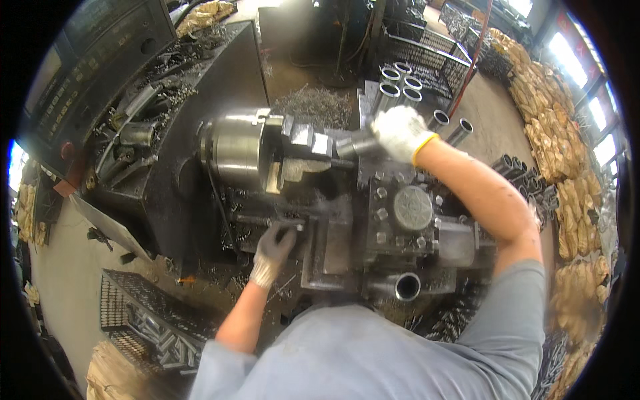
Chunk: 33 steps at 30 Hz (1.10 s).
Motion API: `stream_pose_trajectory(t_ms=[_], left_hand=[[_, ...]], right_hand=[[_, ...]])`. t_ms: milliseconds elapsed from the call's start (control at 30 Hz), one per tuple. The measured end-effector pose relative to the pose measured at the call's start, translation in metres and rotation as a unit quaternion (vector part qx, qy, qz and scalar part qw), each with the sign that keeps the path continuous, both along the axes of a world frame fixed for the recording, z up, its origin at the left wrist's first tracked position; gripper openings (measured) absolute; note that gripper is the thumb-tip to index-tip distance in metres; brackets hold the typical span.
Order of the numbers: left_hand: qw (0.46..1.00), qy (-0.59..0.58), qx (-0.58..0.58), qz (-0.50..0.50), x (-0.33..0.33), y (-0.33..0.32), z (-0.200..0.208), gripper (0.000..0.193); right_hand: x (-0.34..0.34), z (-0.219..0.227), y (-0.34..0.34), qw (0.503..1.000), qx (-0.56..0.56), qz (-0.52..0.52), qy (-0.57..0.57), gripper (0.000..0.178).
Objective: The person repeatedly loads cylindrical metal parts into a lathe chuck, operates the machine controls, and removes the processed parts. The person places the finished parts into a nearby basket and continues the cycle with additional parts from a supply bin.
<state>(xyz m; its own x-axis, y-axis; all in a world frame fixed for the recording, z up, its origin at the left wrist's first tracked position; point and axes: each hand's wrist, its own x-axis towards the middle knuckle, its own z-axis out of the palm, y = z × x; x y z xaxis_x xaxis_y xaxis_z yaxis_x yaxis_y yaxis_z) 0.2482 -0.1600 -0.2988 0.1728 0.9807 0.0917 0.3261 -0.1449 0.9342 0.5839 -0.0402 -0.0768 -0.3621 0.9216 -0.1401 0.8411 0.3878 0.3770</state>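
Note:
My right hand (399, 135), in a white glove with a yellow cuff edge, is closed on the near end of a short metal tube (361, 145). The tube's other end is at the jaws (303, 141) of a lathe chuck (237, 150); whether the jaws grip it I cannot tell. Lower down, my left hand (275, 248), in a grey-palmed glove with a pale cuff, has its fingers curled beside the lathe bed. What it holds, if anything, is hidden. A round-topped tool post (413, 208) with several bolts stands below my right hand.
Upright steel tubes (411, 95) stand in a group past my right hand. Another tube (407, 287) lies close to my body. Metal chips (312, 107) heap behind the chuck. A mesh basket (115, 303) of small rods is at lower left; brown sacks (543, 127) line the right.

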Motion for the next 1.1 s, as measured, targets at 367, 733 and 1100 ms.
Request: stream_pose_trajectory(t_ms=[367,733,1100], left_hand=[[0.822,-0.337,-0.201,0.412,-0.213,-0.139,-0.137,0.03],[0.693,-0.591,-0.231,0.343,-0.283,-0.11,-0.086,0.045],[0.83,0.178,-0.017,0.528,-0.283,-0.1,-0.083,0.058]], right_hand=[[-0.016,-0.097,0.051,0.936,-0.24,-0.094,0.241,0.08],[0.0,-0.116,0.076,0.827,-0.356,-0.061,0.431,0.05],[0.032,0.002,-0.139,0.823,0.164,-0.15,0.523,0.047]])
